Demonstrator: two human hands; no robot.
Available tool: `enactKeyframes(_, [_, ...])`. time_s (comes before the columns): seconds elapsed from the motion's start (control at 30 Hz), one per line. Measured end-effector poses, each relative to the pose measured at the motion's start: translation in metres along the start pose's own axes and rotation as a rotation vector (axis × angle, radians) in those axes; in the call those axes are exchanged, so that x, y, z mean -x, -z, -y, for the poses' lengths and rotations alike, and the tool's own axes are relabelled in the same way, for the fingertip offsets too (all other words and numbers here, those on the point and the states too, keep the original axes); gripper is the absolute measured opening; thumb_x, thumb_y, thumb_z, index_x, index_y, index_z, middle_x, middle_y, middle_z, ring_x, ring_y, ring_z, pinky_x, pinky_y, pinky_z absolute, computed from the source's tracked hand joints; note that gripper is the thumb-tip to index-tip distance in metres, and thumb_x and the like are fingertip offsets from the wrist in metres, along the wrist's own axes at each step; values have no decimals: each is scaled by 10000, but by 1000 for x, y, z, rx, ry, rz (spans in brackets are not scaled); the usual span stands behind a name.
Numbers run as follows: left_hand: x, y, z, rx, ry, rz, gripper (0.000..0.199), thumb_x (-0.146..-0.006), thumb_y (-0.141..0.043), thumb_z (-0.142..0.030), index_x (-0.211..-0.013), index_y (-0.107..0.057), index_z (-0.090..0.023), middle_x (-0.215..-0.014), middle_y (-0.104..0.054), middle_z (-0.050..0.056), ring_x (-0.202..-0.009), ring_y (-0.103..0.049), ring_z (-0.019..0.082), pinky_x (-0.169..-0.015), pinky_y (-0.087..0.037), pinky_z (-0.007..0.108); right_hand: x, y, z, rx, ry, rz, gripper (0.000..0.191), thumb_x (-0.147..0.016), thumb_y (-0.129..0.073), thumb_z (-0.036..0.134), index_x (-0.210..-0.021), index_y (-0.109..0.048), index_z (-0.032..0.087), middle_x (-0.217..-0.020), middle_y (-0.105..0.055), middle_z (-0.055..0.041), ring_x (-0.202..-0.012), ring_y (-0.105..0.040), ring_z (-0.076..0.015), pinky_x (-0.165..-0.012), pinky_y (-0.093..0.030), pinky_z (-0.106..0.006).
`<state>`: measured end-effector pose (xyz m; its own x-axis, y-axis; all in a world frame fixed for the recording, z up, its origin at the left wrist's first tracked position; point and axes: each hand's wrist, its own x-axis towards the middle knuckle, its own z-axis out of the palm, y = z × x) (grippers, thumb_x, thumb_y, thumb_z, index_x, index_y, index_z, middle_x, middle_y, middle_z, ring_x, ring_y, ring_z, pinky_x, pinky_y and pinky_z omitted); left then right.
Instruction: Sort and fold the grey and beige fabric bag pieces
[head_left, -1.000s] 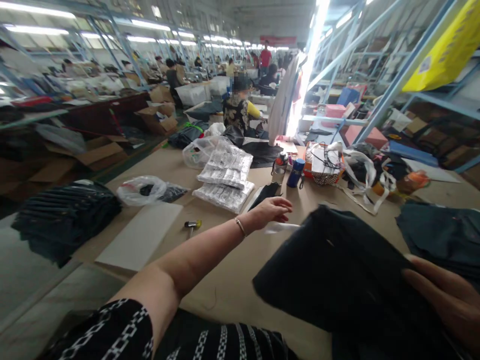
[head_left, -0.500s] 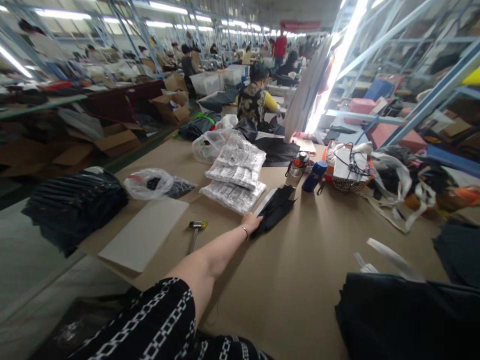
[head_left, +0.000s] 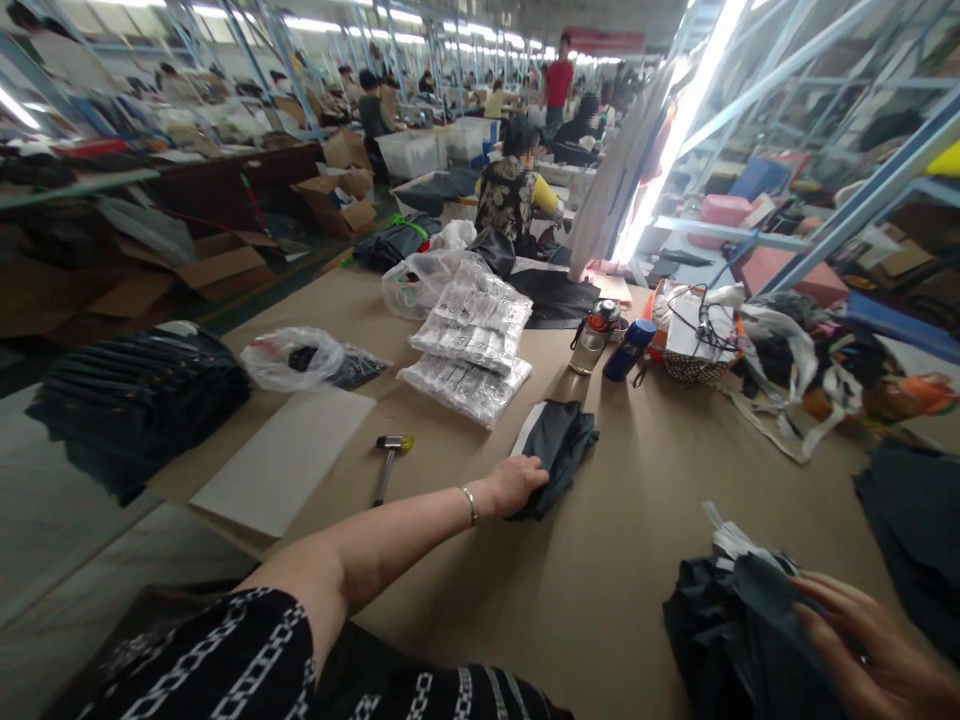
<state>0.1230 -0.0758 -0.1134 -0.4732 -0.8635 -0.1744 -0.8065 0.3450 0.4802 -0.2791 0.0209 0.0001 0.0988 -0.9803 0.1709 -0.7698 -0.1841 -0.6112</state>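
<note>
My left hand (head_left: 516, 484) reaches across the table, its fingers closed on the near end of a small stack of dark fabric pieces (head_left: 561, 450) with a white strip along the left edge. At the lower right, my right hand (head_left: 874, 635) is slightly blurred, its fingers and thumb at the raised edge of a crumpled dark fabric pile (head_left: 739, 640). White strips (head_left: 731, 532) stick out at the top of that pile. Left of my left hand lies a small hammer (head_left: 390, 460) with a yellow-tipped head.
Plastic-wrapped packets (head_left: 469, 340) are stacked mid-table. Behind the fabric stand a clear bottle (head_left: 592, 340) and a blue flask (head_left: 628, 350). A white board (head_left: 289, 460) and folded dark garments (head_left: 139, 400) occupy the left. An orange basket (head_left: 656, 345) sits at the back right; a person (head_left: 510, 195) sits beyond.
My left hand has come nearer with the fabric stack, away from the bottles. My right hand has entered at the lower right, and the pile there has turned from smooth to crumpled.
</note>
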Motion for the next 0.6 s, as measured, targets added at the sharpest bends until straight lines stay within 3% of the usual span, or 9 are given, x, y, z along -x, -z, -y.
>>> enactKeyframes(0.1, [53, -24, -3, -224, -333, 141, 75, -789, -528, -150, -809, -592, -184, -857, -577, 77, -785, -540, 205, -703, -430, 323, -27, -62, 29, 42, 201, 162, 215, -900, -457, 381, -1033, -573, 257, -1138, -555, -80, -1081, -517, -252, -963, -397, -461])
enactKeyframes(0.2, [102, -47, -3, -305, -379, 185, 53, -795, -541, -155, -807, -586, -178, -845, -573, 71, -798, -525, 213, -685, -424, 327, -59, -137, 69, 153, 332, 381, 253, -928, -393, 254, -1062, -596, 187, -1143, -564, -86, -1084, -481, -224, -940, -418, -369])
enactKeyframes(0.3, [128, -56, -4, -237, -295, 208, 127, -785, -612, -282, -839, -596, -169, -889, -584, 79, -886, -523, 241, -726, -435, 338, -79, -205, 96, 394, 404, 655, 296, -882, -484, 191, -1164, -572, 218, -1220, -537, -61, -1122, -445, -225, -936, -403, -335])
enactKeyframes(0.4, [128, -50, 0, -26, -145, 175, 299, -812, -580, -447, -884, -617, -159, -947, -598, 83, -900, -540, 219, -790, -443, 319, -86, -252, 105, 527, 410, 747, 432, -821, -572, 166, -1244, -512, 231, -1248, -507, -81, -1127, -434, -275, -890, -405, -388])
enactKeyframes(0.5, [116, -38, 11, 165, 120, -2, 260, -881, -480, -346, -937, -630, -141, -966, -607, 92, -902, -552, 190, -839, -431, 289, -88, -272, 105, 594, 391, 754, 443, -826, -514, 96, -1252, -492, 218, -1230, -496, -120, -1091, -451, -291, -850, -396, -422])
enactKeyframes(0.6, [106, -33, 21, 312, 348, -125, 201, -843, -495, -262, -873, -649, -136, -904, -622, 91, -860, -561, 188, -817, -432, 285, -96, -275, 109, 625, 424, 778, 403, -837, -478, 77, -1206, -516, 234, -1195, -506, -111, -1094, -448, -281, -862, -373, -424])
